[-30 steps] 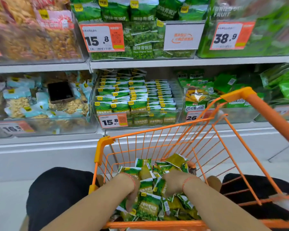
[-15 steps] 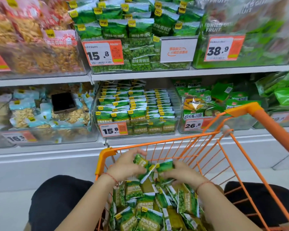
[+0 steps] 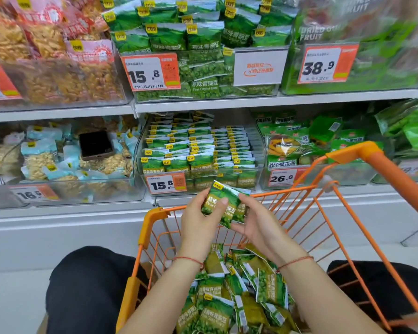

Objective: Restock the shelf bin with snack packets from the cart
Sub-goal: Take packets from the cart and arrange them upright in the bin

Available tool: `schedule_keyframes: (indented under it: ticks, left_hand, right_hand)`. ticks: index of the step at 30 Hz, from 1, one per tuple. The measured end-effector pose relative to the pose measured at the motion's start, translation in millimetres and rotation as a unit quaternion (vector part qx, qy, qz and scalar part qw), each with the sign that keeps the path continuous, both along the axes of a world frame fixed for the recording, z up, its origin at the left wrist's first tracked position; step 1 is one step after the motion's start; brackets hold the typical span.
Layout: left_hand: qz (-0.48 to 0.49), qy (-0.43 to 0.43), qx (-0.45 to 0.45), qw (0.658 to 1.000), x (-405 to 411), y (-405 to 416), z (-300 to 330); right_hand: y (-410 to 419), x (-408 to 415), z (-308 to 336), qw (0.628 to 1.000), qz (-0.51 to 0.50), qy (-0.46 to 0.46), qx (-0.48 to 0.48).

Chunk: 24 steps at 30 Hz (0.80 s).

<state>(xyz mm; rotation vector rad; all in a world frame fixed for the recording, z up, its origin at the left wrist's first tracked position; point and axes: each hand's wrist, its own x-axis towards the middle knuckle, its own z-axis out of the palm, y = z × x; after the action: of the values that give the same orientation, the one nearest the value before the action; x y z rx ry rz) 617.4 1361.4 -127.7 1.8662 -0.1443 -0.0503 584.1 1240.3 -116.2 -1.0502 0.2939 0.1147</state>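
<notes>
a small stack of green snack packets is held above the orange cart – left hand curled round its left edge, right hand cupping it from the right. behind it sits the shelf bin, rows of matching packets; more lie loose in the cart.

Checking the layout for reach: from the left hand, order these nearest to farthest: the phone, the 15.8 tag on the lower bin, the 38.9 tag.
1. 15.8 tag, just above the left hand.
2. Phone, upper left, on the neighbouring bin's packets.
3. 38.9 tag, top shelf, far right.
</notes>
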Motion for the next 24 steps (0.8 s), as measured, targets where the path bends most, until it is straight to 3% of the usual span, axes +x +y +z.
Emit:
schedule_keyframes:
  ticks: [3,8,12,14,15,16,18,20,21,24]
  left_hand:
    - [0.009,-0.016,0.027,0.999,-6.7,-8.8,-0.6]
    - [-0.026,0.031,-0.028,0.999,-9.3,-11.7,8.1]
    - [0.003,0.009,-0.085,0.996,-3.5,10.4,8.1]
    - [-0.084,0.051,0.028,0.995,-4.5,19.6,0.8]
    - [-0.184,0.079,0.146,0.969,-6.3,21.2,-6.4]
    - [-0.284,0.111,0.278,0.911,-9.3,21.2,-16.7]
    - [-0.394,0.158,0.497,0.757,-17.7,20.3,-38.2]
    - [-0.496,0.12,0.573,0.641,-22.7,16.2,-58.7]
    - [-0.522,0.1,0.586,0.612,-23.5,13.6,-65.4]
    - [-0.544,0.108,0.591,0.585,-22.3,8.7,-71.5]
  right_hand:
    - [0.9,0.9,-5.1,0.999,0.03,-0.021,-0.021]
    - [-1.0,4.2,-8.8,0.999,0.019,-0.046,-0.012]
    - [-3.3,6.5,-2.1,0.991,-0.112,-0.037,-0.059]
    - [-8.7,10.0,-4.1,0.975,-0.197,-0.018,-0.103]
    - [-10.9,11.6,-3.7,0.969,-0.223,-0.016,-0.101]
    - [-13.1,13.8,-4.6,0.967,-0.236,-0.012,-0.09]
    - [-16.1,15.8,-4.5,0.968,-0.245,-0.007,-0.05]
    - [-16.9,14.7,-7.3,0.97,-0.242,-0.007,-0.022]
    - [-16.4,14.2,-9.0,0.972,-0.235,-0.007,-0.019]
    - [-15.6,13.9,-12.6,0.976,-0.219,0.004,-0.02]
